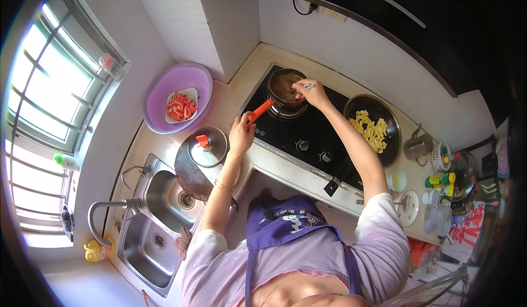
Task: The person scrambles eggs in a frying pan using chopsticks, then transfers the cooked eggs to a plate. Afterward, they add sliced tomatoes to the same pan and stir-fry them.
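Note:
My left hand (242, 133) grips the orange handle (260, 113) of a small saucepan (284, 106) on the left burner of the black gas hob (263, 136). Over the pan, my right hand (308, 92) holds a thin metal utensil (308, 86), whose lower end is hard to make out against the brown contents. A dark frying pan (394, 142) with yellow pieces of what looks like scrambled egg (370, 130) sits at the right of the hob.
Left of the hob are a purple basin (158, 113) holding a dish of cut tomatoes (181, 106), and a glass lid (214, 140) over a larger dark pan (191, 183). A double steel sink (154, 208) lies nearer. A metal mug (418, 145) and bottles (440, 179) stand at right.

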### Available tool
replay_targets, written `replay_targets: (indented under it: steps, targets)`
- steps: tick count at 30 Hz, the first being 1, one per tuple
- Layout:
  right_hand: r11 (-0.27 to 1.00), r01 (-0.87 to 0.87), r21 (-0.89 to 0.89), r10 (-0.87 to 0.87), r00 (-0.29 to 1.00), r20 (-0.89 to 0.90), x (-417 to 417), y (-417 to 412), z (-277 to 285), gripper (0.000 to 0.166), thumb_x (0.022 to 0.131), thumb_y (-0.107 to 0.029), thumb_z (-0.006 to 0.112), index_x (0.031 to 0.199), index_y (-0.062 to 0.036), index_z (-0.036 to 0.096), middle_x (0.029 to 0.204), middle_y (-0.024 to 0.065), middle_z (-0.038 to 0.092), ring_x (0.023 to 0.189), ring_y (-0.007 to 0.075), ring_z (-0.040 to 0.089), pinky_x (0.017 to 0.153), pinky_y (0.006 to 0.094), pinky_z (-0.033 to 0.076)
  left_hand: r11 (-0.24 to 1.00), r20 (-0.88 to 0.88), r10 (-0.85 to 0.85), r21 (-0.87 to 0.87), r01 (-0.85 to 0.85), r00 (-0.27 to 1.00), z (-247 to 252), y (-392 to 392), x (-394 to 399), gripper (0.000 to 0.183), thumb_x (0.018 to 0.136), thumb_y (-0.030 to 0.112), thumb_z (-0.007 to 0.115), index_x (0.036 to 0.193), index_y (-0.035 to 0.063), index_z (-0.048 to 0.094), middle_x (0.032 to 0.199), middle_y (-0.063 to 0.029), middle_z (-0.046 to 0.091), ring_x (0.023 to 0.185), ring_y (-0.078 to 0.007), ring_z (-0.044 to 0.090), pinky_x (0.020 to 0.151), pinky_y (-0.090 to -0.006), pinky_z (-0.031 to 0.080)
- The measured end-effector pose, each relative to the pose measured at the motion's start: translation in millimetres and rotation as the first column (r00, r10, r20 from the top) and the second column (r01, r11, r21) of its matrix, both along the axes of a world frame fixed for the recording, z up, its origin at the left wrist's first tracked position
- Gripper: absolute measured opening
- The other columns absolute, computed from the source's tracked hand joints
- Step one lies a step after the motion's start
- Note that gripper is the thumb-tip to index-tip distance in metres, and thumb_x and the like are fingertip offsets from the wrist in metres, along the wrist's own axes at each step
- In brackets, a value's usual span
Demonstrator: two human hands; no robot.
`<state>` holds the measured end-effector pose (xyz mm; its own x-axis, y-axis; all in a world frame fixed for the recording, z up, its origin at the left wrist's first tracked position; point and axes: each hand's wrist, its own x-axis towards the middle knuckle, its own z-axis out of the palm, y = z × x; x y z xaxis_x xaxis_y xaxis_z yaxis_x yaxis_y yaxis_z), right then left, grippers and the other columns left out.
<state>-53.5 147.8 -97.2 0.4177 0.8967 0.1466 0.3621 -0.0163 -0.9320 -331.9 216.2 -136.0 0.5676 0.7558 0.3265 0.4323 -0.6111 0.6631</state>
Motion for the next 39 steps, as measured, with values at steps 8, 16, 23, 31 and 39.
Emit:
replay_targets:
  steps: [8,16,23,31,39]
  targets:
    - [0.996,0.047,-0.079,-0.026,0.968,0.249,24.3,5.6,1.5,0.017,0.084,-0.014,0.062,0.085,0.0022,0.065,0.069,0.0063,0.064,0.059,0.0102,0.062,0.054,0.0243,0.047,0.994,0.027,-0.053,-0.092,0.055,0.998,-12.7,8.2,1.9,0.029,0.082,0.01,0.056,0.111,0.0133,0.051,0.088,-0.0151,0.053,0.077,-0.0369,0.057,0.065,-0.0446,0.047]
    - [0.962,0.27,-0.046,-0.223,0.869,0.442,50.1,19.2,35.6,0.025,0.084,-0.026,0.062,0.083,-0.0011,0.065,0.07,0.0071,0.064,0.058,0.0123,0.062,0.054,0.0259,0.046,0.989,0.008,-0.058,-0.135,0.058,0.998,-9.9,11.3,3.3,0.03,0.082,0.01,0.057,0.111,0.0127,0.05,0.087,-0.0144,0.053,0.077,-0.0362,0.057,0.065,-0.0444,0.046]
    - [0.987,0.15,-0.063,-0.122,0.94,0.319,33.1,42.3,-3.8,0.027,0.084,-0.026,0.062,0.083,0.0007,0.066,0.07,0.0093,0.063,0.057,0.0181,0.062,0.055,0.029,0.046,0.991,-0.004,-0.061,-0.119,0.06,0.998,-3.0,14.3,1.5,0.03,0.081,0.01,0.057,0.111,0.0116,0.051,0.085,-0.0143,0.052,0.076,-0.0366,0.056,0.064,-0.0448,0.046]
    - [0.975,0.176,-0.138,-0.16,0.98,0.12,31.4,43.1,38.2,0.035,0.085,-0.034,0.059,0.076,-0.0009,0.066,0.058,0.0077,0.061,0.049,0.0146,0.061,0.054,0.0305,0.047,0.992,-0.001,-0.044,-0.116,0.043,0.999,4.5,17.4,-4.2,0.033,0.08,0.01,0.06,0.112,0.0126,0.054,0.084,-0.0142,0.055,0.073,-0.0333,0.057,0.066,-0.0418,0.046]
    - [0.941,0.334,-0.058,-0.288,0.878,0.382,45.7,28.4,-3.1,0.04,0.089,-0.032,0.055,0.07,0.0033,0.061,0.05,0.0069,0.054,0.044,0.0139,0.059,0.043,0.0262,0.044,0.984,0.039,-0.102,-0.141,0.107,0.994,2.8,21.8,-3.2,0.031,0.08,0.008,0.058,0.11,0.0106,0.052,0.088,-0.0149,0.055,0.08,-0.0369,0.057,0.067,-0.0448,0.047]
